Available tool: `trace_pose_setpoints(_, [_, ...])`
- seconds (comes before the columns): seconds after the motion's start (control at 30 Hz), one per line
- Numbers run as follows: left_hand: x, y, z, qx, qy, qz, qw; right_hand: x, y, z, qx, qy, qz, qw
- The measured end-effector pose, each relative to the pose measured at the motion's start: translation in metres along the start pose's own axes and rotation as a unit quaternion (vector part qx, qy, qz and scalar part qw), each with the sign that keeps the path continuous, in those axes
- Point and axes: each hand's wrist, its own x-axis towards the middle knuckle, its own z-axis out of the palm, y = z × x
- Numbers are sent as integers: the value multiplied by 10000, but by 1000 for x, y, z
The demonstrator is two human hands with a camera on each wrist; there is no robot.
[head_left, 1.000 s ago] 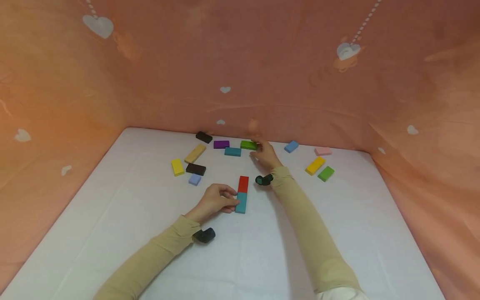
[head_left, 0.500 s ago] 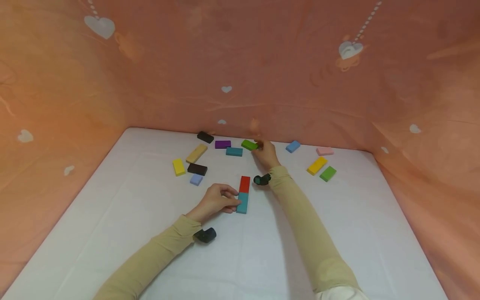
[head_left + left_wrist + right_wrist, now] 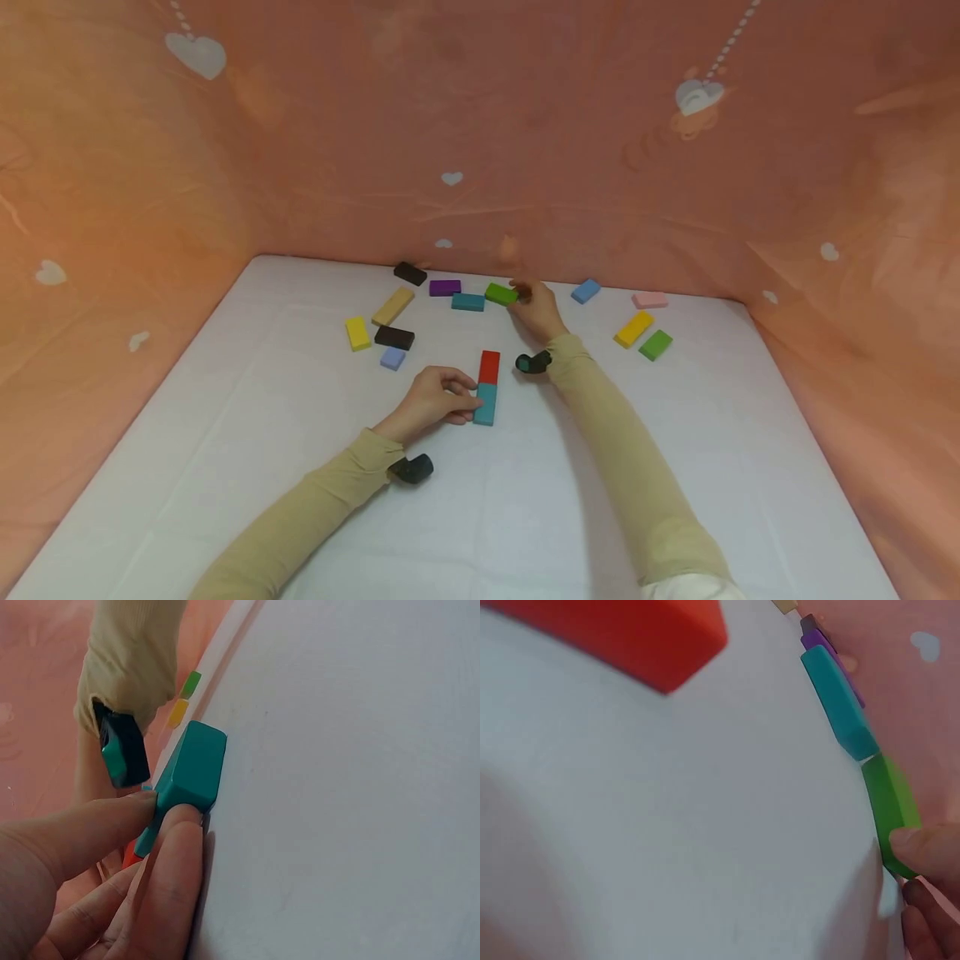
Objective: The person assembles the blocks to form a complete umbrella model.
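Observation:
A teal block (image 3: 485, 405) lies end to end with a red block (image 3: 489, 367) in the middle of the white table. My left hand (image 3: 431, 402) holds the teal block at its left side, thumb on the top edge and a fingertip low against it. Farther back, my right hand (image 3: 538, 308) pinches the right end of a green block (image 3: 501, 294). In the right wrist view its thumb (image 3: 922, 847) lies on the green block, with fingers below. The green block's other end is right at the corner of a second teal block (image 3: 840, 701).
Left of centre lie a purple block (image 3: 445, 288), a tan block (image 3: 392, 307), a yellow one (image 3: 357, 333), two black ones and a small lavender one (image 3: 392, 358). Blue (image 3: 586, 291), pink (image 3: 649, 300), orange-yellow (image 3: 633, 329) and green blocks lie right. A pink curtain (image 3: 480, 125) borders the table.
The green block has turned slightly and shifted a little nearer with my right hand, which now pinches its end. My left hand stays on the teal block.

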Motion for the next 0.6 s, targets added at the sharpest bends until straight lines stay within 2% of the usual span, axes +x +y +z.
trace_pose_setpoints(0.13, [-2,0,0,-14,20,46,10000,-4,5,-5,71,-1,-259,9996])
trace_pose_setpoints(0.27, [-2,1,1,-24,15,59,10000,-8,9,-9,231,-75,-337,9991])
trace_pose_setpoints(0.6, [-2,1,1,-64,2,-17,10000,-21,9,-18,170,-421,106,9989])
